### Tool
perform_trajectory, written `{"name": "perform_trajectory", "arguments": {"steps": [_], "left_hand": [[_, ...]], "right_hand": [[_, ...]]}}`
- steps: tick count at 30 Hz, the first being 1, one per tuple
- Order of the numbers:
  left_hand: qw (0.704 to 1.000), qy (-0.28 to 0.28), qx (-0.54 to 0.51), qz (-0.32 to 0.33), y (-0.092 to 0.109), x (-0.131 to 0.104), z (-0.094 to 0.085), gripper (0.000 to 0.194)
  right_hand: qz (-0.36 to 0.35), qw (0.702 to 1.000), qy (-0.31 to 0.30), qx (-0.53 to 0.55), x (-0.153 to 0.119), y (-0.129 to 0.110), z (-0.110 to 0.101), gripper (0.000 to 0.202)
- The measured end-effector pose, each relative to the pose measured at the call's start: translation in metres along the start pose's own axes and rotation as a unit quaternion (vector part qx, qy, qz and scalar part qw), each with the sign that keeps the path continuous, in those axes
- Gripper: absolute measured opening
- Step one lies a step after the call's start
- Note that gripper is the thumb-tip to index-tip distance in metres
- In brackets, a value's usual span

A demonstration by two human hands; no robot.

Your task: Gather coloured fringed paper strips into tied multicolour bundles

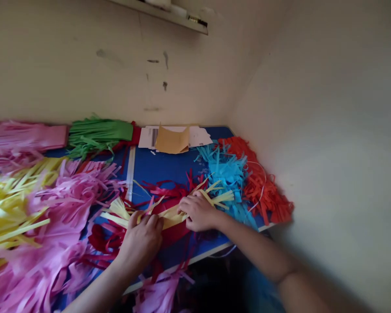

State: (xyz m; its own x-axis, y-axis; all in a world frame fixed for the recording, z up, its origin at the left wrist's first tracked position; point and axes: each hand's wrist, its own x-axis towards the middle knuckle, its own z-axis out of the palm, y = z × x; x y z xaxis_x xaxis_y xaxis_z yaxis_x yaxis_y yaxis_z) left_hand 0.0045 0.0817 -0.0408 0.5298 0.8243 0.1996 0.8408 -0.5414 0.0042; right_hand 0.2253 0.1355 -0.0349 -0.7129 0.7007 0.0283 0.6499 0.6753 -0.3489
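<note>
Between my two hands stretches a pale yellow strip of fringed tissue paper [172, 218], its cut fringe spreading out past each hand. My left hand [144, 232] has its fingers curled on the strip's left part. The fingers of my right hand [197, 211] are bent over its right part. Beneath the strip lies a dark red fringed tissue paper [174, 234], flat in its middle and with loose strands around it. Both papers rest on the blue table [163, 167]. My fingertips are partly hidden under the hands and the paper.
Pink [68, 208] and yellow fringed paper [6, 208] heap at the left. Green fringed paper [101, 130] lies at the back, beside white card and a folded brown card [172, 140]. Light blue [226, 167] and orange-red fringe [263, 187] sit at the right, against the wall.
</note>
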Motion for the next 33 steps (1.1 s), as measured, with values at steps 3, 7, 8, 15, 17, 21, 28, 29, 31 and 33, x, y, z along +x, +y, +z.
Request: {"name": "perform_trajectory", "arguments": {"steps": [3,7,8,15,17,21,28,29,31,33], "left_hand": [[0.998,0.028,-0.04,-0.041,-0.012,-0.006,0.007,0.028],[0.993,0.026,-0.09,-0.073,-0.019,-0.007,0.008,0.024],[0.992,0.025,-0.092,-0.08,-0.019,-0.007,0.007,0.023],[0.984,0.002,-0.117,-0.137,-0.021,0.0,0.009,0.041],[0.985,-0.018,-0.093,-0.146,-0.023,0.003,0.009,0.045],[0.986,-0.04,-0.046,-0.156,-0.024,0.01,0.008,0.045],[0.987,-0.068,-0.018,-0.146,-0.026,0.016,0.01,0.044],[0.987,-0.065,-0.013,-0.149,-0.026,0.016,0.009,0.041],[0.99,-0.049,-0.003,-0.135,-0.026,0.014,0.007,0.03],[0.996,-0.032,0.003,-0.084,-0.026,0.013,0.004,0.021]], "right_hand": [[-0.024,1.0,0.006,0.008,0.001,0.009,-0.004,0.026],[-0.028,0.999,0.033,0.018,0.007,0.019,-0.002,0.009],[-0.02,0.999,0.037,0.019,0.009,0.021,-0.001,0.009],[0.071,0.996,0.044,0.015,0.023,0.017,0.005,0.014],[0.088,0.995,0.047,0.003,0.025,0.014,0.008,0.015],[0.102,0.994,0.041,0.003,0.028,0.012,0.012,0.015],[0.121,0.992,0.039,0.005,0.029,0.012,0.014,0.013],[0.126,0.991,0.044,-0.005,0.028,0.011,0.012,0.013],[0.119,0.989,0.073,-0.048,0.024,0.006,0.007,0.01],[0.055,0.988,0.106,-0.096,0.018,0.001,0.001,0.012]]}}
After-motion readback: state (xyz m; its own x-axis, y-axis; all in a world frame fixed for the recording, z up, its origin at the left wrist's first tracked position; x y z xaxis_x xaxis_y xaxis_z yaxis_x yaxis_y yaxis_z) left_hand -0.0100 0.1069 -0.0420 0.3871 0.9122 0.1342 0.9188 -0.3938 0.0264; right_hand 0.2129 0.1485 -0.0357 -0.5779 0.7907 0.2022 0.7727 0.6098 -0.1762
